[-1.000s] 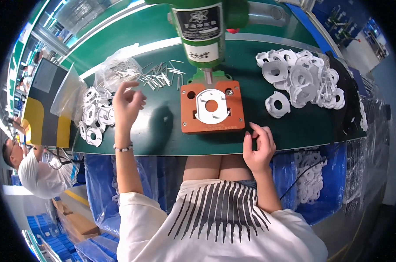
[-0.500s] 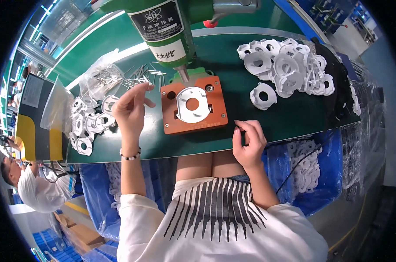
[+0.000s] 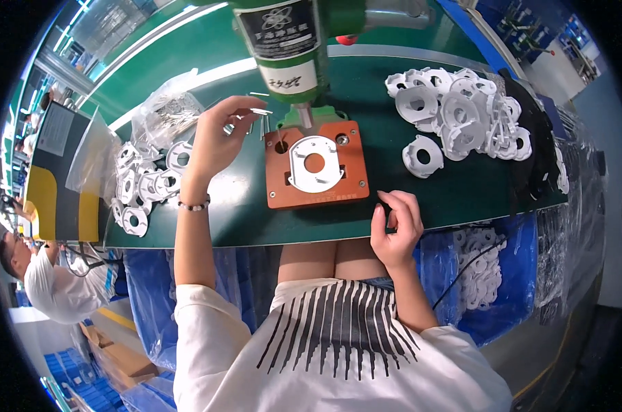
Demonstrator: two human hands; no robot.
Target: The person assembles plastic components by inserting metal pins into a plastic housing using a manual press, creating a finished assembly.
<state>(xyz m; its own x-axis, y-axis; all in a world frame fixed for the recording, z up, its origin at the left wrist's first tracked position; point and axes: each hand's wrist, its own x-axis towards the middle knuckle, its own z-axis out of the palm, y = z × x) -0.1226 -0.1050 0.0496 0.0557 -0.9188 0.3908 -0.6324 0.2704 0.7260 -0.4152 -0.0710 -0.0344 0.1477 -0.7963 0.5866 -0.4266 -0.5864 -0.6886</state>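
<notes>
"Pins (image 3: 261,110) are seen where?"
"On the green table (image 3: 246,213), far and left of the orange block (image 3: 353,163). They are reached by the left hand (image 3: 220,136), nearly closed; whether one is gripped cannot be told."
"On the block?"
"A white ring (image 3: 298,165) is seated."
"The right hand (image 3: 397,230)?"
"Held half open, empty, near right."
</notes>
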